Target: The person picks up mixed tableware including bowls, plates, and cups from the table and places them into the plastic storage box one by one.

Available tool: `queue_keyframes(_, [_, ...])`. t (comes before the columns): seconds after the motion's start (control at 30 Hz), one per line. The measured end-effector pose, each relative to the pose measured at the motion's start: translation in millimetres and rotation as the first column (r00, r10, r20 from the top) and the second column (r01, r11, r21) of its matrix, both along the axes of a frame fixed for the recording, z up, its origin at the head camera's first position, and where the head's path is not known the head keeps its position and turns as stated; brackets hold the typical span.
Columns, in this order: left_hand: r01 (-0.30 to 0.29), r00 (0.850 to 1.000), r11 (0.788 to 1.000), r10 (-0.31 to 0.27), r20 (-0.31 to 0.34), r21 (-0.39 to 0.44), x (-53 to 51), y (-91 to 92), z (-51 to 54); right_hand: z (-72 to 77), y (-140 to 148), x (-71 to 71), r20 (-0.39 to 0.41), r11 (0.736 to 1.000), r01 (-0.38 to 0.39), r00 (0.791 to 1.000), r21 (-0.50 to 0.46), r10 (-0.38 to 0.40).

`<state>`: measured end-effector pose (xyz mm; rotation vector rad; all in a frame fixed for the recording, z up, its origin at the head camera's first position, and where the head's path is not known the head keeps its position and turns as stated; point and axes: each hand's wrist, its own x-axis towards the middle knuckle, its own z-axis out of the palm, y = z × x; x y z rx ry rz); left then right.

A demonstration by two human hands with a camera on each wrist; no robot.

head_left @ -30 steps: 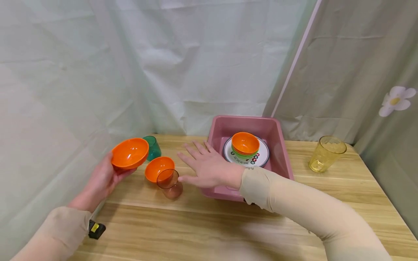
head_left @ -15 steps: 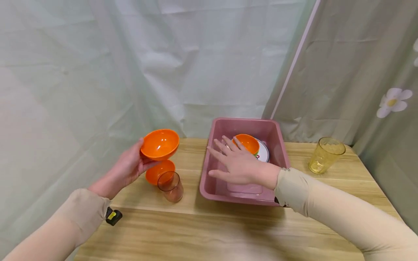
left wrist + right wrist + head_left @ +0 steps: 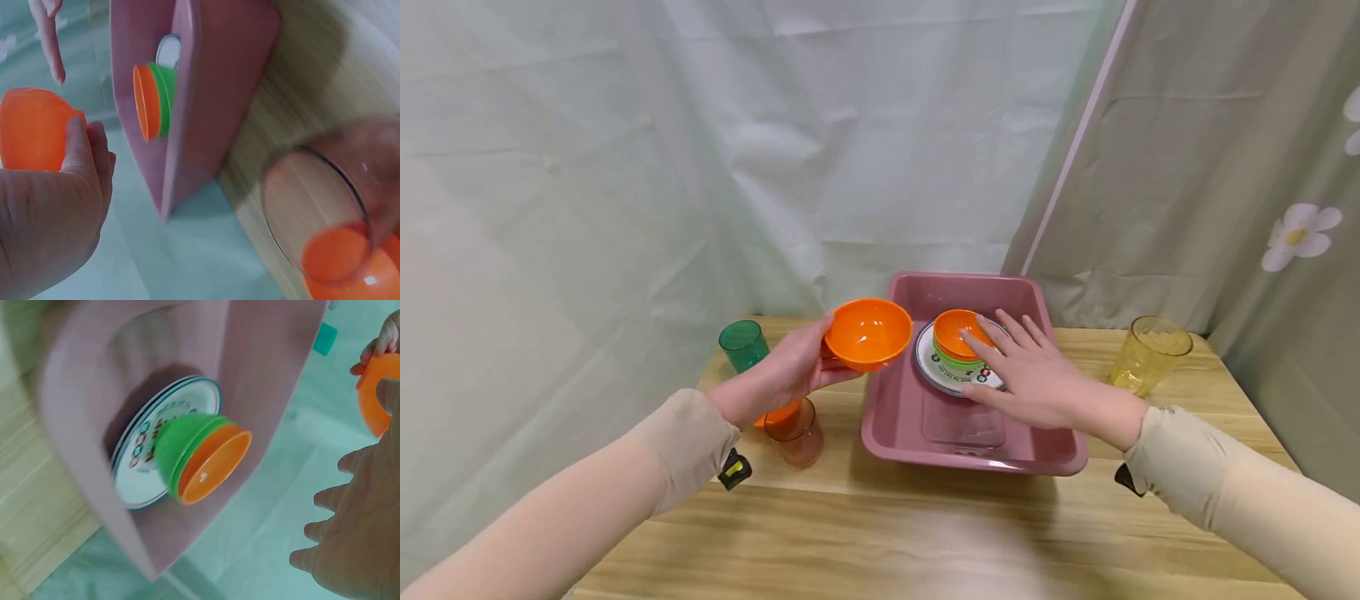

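Observation:
My left hand [image 3: 788, 367] grips an orange bowl [image 3: 871, 333] by its left side, holding it upright in the air near the left rim of the pink tub [image 3: 973, 458]. Fingers spread, my right hand [image 3: 1037, 371] hovers over the tub and holds nothing. Inside the tub, an orange bowl [image 3: 215, 465] is nested in green bowls [image 3: 178, 440], which stand on white plates [image 3: 140, 478] with a printed rim. Left of the tub, another orange bowl [image 3: 350, 265] sits on the table, mostly hidden in the head view behind my left hand and a brownish clear cup [image 3: 797, 437].
A green cup [image 3: 745, 346] stands at the table's back left. On the right side is a yellow clear cup [image 3: 1150, 354]. The wooden table [image 3: 880, 533] stretches out in front of the tub, and pale curtains [image 3: 850, 150] hang behind it.
My left hand has carried the orange bowl rightward from the left side of the table to the tub. My right hand has moved right, from the tub's left edge to over its right half.

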<state>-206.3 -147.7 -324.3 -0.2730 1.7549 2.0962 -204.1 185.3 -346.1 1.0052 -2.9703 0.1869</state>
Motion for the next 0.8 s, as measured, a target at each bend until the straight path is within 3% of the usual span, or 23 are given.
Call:
queue_keyframes(0.23, [0.091, 0.996, 0.996, -0.092, -0.019, -0.006, -4.6, 47.1, -5.9, 0.2, 30.0, 9.5, -0.015, 0.999, 0.038, 0.999, -0.033, -0.038])
queue_keyframes(0.47, [0.135, 0.991, 0.991, -0.135, -0.022, 0.006, -4.6, 82.3, -11.7, -2.0, 49.9, 16.7, -0.009, 0.997, 0.073, 0.997, -0.039, -0.073])
queue_keyframes(0.63, [0.150, 0.988, 0.988, -0.149, -0.035, 0.032, -3.5, 98.8, -16.0, -1.8, 56.2, 18.8, -0.003, 0.996, 0.080, 0.997, -0.048, -0.080])
queue_keyframes(0.8, [0.145, 0.989, 0.989, -0.144, -0.026, 0.016, -2.7, 103.0, -16.6, -2.8, 57.2, 18.5, -0.003, 0.996, 0.078, 0.997, -0.050, -0.078])
